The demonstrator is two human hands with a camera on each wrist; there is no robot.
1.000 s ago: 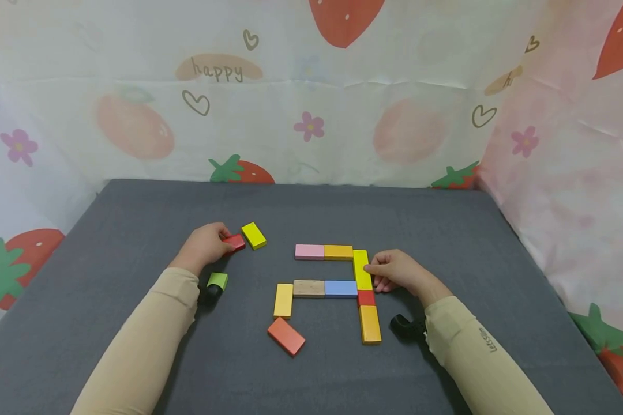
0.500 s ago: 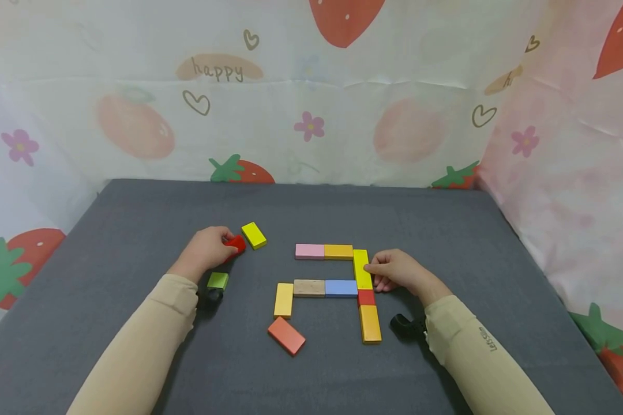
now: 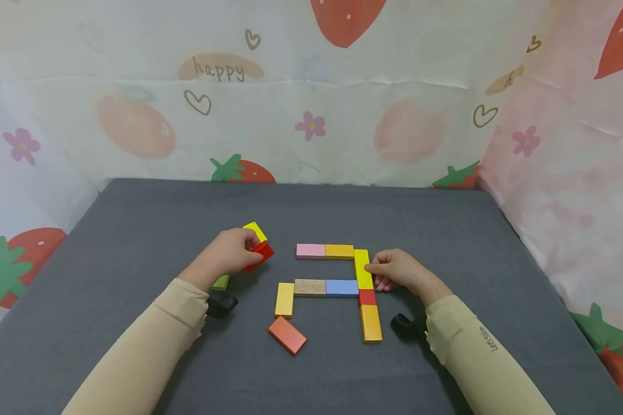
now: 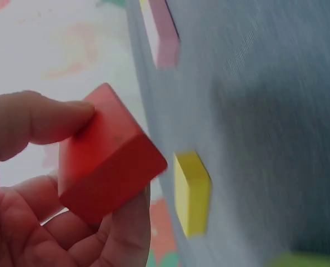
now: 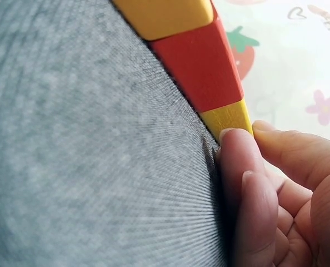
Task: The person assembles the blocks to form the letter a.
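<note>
My left hand (image 3: 233, 249) grips a red block (image 3: 259, 255) between thumb and fingers, held tilted over the cloth. In the left wrist view the thumb presses on one face of this red block (image 4: 106, 156). Just behind it lies a loose yellow block (image 3: 255, 230), partly covered by the hand. My right hand (image 3: 398, 272) has its thumb on top of a long yellow block (image 3: 363, 269) and curled fingers against its side. That block stands in line with a small red block (image 3: 367, 297) and an orange-yellow block (image 3: 371, 324).
From that line, a pink block (image 3: 310, 252) and an orange block (image 3: 339, 252) run left, as do a blue block (image 3: 341, 289) and a wooden block (image 3: 310, 288). A yellow-orange block (image 3: 284, 300), coral block (image 3: 288, 335) and half-hidden green block (image 3: 220, 282) lie on grey cloth (image 3: 311, 380).
My left hand has lifted and turned the red block and carried it right, in front of the loose yellow block. My right hand has stayed at the long yellow block.
</note>
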